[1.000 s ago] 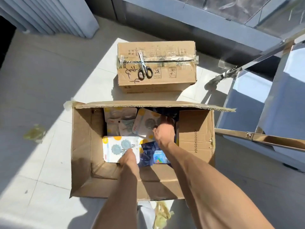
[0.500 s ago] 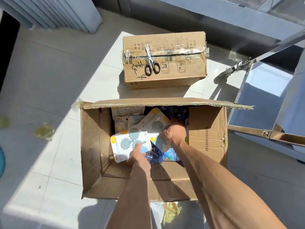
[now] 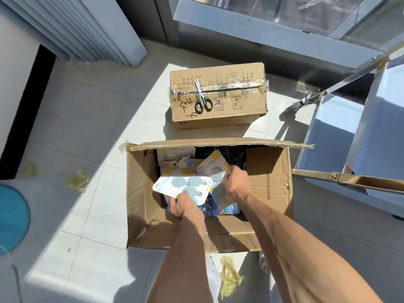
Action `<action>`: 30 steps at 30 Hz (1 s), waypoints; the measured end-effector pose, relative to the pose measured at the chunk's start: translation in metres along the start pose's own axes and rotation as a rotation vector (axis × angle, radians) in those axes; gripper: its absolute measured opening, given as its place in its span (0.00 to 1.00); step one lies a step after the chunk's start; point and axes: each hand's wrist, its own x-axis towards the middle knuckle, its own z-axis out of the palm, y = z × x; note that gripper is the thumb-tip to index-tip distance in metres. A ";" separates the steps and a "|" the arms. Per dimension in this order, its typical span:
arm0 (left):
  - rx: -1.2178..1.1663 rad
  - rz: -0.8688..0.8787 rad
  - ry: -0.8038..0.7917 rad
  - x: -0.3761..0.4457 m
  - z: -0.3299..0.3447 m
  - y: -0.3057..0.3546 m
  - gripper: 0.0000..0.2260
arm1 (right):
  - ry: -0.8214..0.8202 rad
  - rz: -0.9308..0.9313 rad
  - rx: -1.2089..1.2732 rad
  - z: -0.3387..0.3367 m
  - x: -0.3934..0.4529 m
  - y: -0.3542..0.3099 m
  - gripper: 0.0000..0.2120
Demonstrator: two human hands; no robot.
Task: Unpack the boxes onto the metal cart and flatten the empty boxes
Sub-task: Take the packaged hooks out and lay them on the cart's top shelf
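Note:
An open cardboard box point(image 3: 271, 189) stands on the tiled floor in front of me, with several hook packs and dark items inside. My left hand point(image 3: 182, 205) grips a white blister pack of blue flower hooks point(image 3: 181, 186) by its near edge, lifted over the box. My right hand point(image 3: 237, 181) holds a second hook pack point(image 3: 215, 166) tilted up beside it. A taped, closed cardboard box point(image 3: 220, 112) sits farther back. The metal cart point(image 3: 358, 149) stands at the right.
Black-handled scissors point(image 3: 202, 99) lie on the closed box. Crumpled yellowish tape scraps point(image 3: 77, 180) lie on the floor at left and near my feet point(image 3: 229, 276). A blue round object point(image 3: 11, 217) is at the left edge. A window frame runs along the back.
Both hands have risen out of the box, each lifting a hook pack. The white flower pack has come up from the box bottom and tilted.

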 end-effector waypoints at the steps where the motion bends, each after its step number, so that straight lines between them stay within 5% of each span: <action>1: 0.031 0.006 -0.010 -0.009 -0.001 0.005 0.06 | 0.015 0.003 0.026 -0.010 -0.004 -0.003 0.08; 17: 0.194 0.327 -0.170 -0.214 -0.088 0.079 0.10 | 0.059 -0.089 0.016 -0.207 -0.174 -0.012 0.10; 22: 0.135 0.516 -0.262 -0.362 -0.105 0.138 0.16 | 0.247 -0.115 0.090 -0.357 -0.249 -0.018 0.12; 30: 0.122 1.001 -0.559 -0.650 -0.070 0.192 0.12 | 0.818 0.018 0.550 -0.594 -0.338 0.050 0.12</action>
